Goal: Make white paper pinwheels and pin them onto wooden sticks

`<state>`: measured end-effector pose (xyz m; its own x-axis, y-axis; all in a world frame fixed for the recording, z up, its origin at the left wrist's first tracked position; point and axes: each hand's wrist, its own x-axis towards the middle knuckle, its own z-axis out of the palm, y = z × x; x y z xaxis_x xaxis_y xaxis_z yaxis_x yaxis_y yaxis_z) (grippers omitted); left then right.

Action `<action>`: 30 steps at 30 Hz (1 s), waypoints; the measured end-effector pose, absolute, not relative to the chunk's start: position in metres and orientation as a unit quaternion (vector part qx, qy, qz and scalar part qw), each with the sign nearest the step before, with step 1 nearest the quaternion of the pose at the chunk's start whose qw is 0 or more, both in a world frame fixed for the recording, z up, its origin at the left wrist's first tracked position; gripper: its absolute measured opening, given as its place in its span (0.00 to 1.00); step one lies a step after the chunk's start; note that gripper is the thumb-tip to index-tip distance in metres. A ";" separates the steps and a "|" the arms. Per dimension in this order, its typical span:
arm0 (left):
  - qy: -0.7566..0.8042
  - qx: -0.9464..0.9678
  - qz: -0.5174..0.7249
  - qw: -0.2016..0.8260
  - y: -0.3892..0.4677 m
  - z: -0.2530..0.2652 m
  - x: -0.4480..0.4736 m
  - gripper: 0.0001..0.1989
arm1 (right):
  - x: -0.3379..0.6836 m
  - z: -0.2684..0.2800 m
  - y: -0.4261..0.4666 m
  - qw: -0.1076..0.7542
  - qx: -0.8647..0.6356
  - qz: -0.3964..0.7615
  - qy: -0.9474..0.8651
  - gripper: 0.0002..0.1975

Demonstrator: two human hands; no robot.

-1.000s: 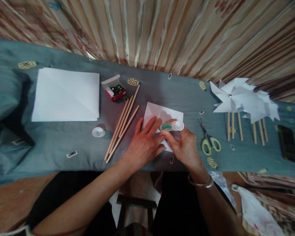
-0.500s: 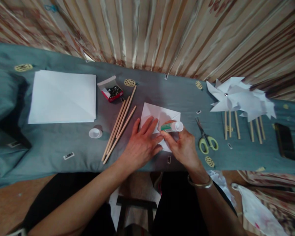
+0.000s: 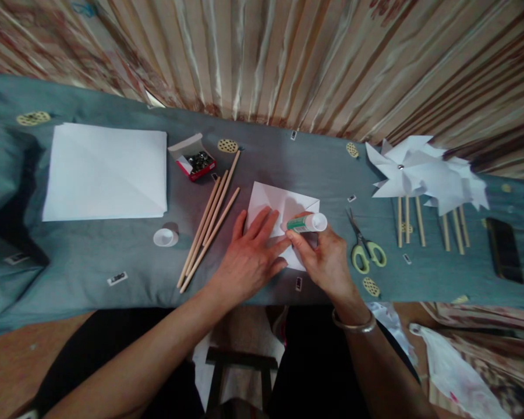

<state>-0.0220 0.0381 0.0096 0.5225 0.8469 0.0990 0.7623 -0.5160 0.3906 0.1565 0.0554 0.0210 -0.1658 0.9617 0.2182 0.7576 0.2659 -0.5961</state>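
Note:
A creased square of white paper (image 3: 299,199) lies in front of me on the cloth-covered table. My left hand (image 3: 250,256) rests flat on its left part with the fingers spread. Gripped in my right hand (image 3: 327,256) is a green and white glue stick (image 3: 304,223), tilted so that its lower end is at the middle of the paper. The fingers partly hide that end. The glue stick's white cap (image 3: 165,237) lies apart on the cloth, further left.
Wooden sticks (image 3: 209,224) lie left of the paper, below an open red box of metal pins (image 3: 196,162). A paper stack (image 3: 107,171) is at far left. Scissors (image 3: 363,244), white paper pinwheels (image 3: 423,171) on sticks and a phone (image 3: 505,250) lie on the right.
The view has shifted slightly, so things on the table appear a little further left. Both hands keep nearly the same place on the paper, the right one still holding the glue stick.

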 end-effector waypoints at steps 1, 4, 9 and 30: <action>0.468 0.859 0.139 0.151 0.038 0.010 -0.022 0.25 | 0.156 0.021 0.056 0.288 -0.581 0.178 -0.740 0.12; 0.469 0.859 0.139 0.149 0.038 0.010 -0.022 0.24 | 0.155 0.020 0.056 0.290 -0.586 0.180 -0.735 0.12; 0.468 0.860 0.134 0.150 0.039 0.012 -0.022 0.25 | 0.154 0.020 0.058 0.293 -0.586 0.171 -0.736 0.13; 0.467 0.858 0.150 0.152 0.038 0.010 -0.021 0.23 | 0.146 0.020 0.061 0.286 -0.585 0.164 -0.741 0.12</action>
